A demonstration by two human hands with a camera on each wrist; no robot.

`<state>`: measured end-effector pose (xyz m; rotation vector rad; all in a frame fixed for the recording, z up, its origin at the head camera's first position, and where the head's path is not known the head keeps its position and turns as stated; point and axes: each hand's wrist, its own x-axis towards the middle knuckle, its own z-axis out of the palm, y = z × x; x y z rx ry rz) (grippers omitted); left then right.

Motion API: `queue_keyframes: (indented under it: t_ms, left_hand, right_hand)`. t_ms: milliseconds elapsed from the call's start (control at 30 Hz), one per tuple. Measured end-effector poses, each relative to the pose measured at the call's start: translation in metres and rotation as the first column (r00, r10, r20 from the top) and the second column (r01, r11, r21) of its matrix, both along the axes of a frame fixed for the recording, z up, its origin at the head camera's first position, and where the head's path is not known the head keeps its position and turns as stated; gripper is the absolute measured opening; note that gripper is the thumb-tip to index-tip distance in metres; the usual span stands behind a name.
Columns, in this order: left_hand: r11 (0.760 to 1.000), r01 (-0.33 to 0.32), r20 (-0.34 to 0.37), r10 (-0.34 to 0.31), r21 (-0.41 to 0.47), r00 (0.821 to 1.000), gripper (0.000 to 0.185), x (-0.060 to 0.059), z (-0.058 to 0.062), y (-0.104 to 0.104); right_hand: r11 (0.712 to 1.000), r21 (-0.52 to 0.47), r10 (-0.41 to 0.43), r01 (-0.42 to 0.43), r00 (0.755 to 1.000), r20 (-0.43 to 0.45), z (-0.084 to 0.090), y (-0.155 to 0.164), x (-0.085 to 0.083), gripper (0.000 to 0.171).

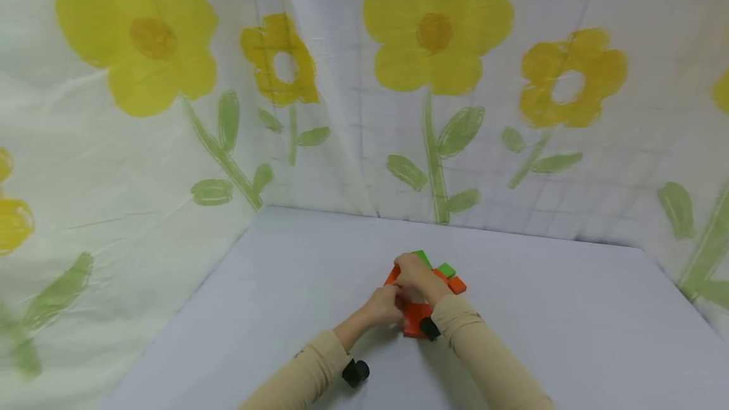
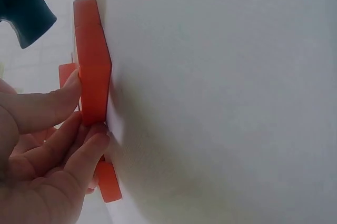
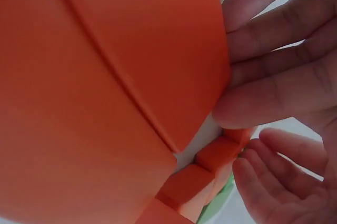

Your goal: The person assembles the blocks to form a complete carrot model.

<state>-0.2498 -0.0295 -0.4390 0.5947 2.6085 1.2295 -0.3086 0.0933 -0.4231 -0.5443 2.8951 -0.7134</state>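
Now, both hands on the orange blocks at mid-bench.
The left hand pinches the edge of the flat orange block on the white bench; the right hand curls its fingers onto the same cluster, green blocks just behind. Looks like pieces being fitted together; aligning the edges squarely seems to be what matters.

A pale grey-white table fills the lower half of the head view, its far edge meeting a draped white cloth backdrop. Large painted yellow flowers on green stems with leaves cover the cloth, which wraps around the left and right sides. Soft, even light falls across the surface, casting faint shadows.
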Motion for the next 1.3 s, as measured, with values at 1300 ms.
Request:
queue_keyframes:
  t_ms: [1300]
  left_hand:
    - [1.000, -0.011, 0.139, 0.012, -0.005, 0.990, 0.032, -0.002, -0.002, 0.001]
  right_hand:
    - [0.977, -0.022, 0.213, -0.212, 0.976, 0.047, -0.008, 0.102, 0.074, 0.054]
